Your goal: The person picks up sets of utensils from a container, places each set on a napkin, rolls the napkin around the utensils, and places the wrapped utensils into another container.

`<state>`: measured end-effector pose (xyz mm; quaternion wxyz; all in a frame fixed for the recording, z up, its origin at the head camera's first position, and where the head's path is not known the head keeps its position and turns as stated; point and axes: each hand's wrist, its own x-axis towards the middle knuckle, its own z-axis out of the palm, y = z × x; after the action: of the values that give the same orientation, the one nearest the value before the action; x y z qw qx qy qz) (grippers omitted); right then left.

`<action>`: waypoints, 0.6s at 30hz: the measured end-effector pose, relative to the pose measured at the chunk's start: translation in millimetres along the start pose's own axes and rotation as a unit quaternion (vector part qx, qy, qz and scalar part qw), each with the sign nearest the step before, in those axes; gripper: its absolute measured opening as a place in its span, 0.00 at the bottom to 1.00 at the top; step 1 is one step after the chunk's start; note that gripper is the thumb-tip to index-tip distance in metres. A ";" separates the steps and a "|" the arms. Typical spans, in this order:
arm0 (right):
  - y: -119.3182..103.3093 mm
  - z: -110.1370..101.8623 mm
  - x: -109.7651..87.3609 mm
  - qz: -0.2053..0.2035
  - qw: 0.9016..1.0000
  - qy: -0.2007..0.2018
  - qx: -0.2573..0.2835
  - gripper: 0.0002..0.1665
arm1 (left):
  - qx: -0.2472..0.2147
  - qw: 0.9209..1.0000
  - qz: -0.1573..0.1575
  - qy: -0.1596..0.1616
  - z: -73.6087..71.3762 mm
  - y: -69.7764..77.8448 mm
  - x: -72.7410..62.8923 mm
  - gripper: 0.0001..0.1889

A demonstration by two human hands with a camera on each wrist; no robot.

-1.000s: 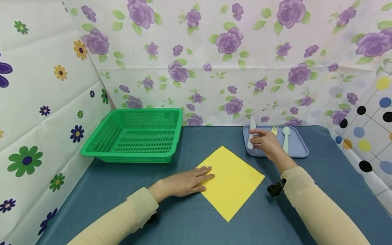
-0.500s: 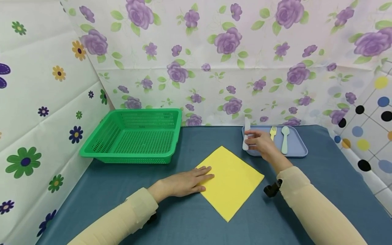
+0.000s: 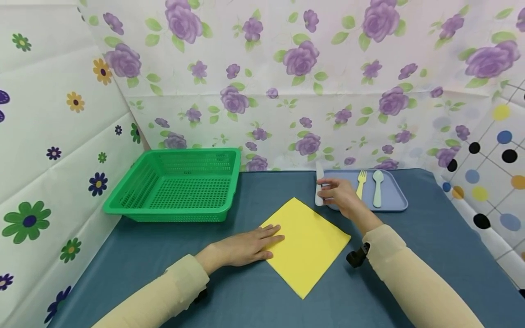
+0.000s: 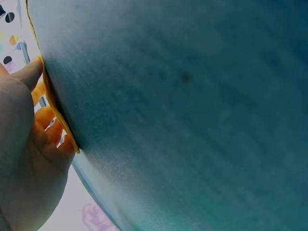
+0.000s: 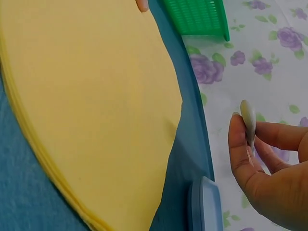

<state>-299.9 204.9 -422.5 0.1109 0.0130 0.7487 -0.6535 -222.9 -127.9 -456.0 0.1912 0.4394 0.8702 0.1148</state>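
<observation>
In the head view my right hand pinches a white plastic knife, held upright at the left edge of a blue-grey tray. The right wrist view shows the knife's rounded handle end between thumb and fingers. A yellow fork and a pale green spoon lie on the tray. My left hand rests with spread fingers on the left corner of a folded yellow cloth napkin, laid as a diamond. In the left wrist view the fingers touch the napkin's edge.
A green perforated plastic basket stands at the back left of the blue-covered table. A flower-patterned sheet hangs right behind the table, with more patterned sheets at both sides.
My right hand has carried the knife leftward from over the tray to its left edge, uncovering more of the fork. The left hand stays on the napkin. The head view has shifted slightly.
</observation>
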 end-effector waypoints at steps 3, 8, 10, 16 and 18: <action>0.4 4.9 0.1 -0.001 1.000 0.001 -0.003 0.30 | -0.005 1.000 -0.003 0.002 0.4 0.2 -1.0 0.31; -0.2 11.0 1.2 -0.001 1.000 0.001 -0.006 0.30 | -0.001 1.000 -0.002 0.003 1.6 -0.3 -0.8 0.31; -0.2 12.4 1.7 -0.003 1.000 -0.001 -0.007 0.30 | 0.004 1.000 -0.001 0.003 2.3 -0.4 -0.5 0.31; 0.1 16.9 3.4 -0.006 1.000 -0.001 -0.012 0.29 | 0.013 1.000 0.000 0.005 2.8 0.2 0.0 0.31; 0.3 19.3 3.9 -0.007 1.000 -0.002 -0.015 0.28 | 0.014 1.000 -0.002 0.004 2.6 0.3 0.0 0.31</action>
<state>-300.7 185.5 -425.9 0.1079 0.0054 0.7580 -0.6433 -221.5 -127.7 -458.2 0.1816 0.4400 0.8732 0.1045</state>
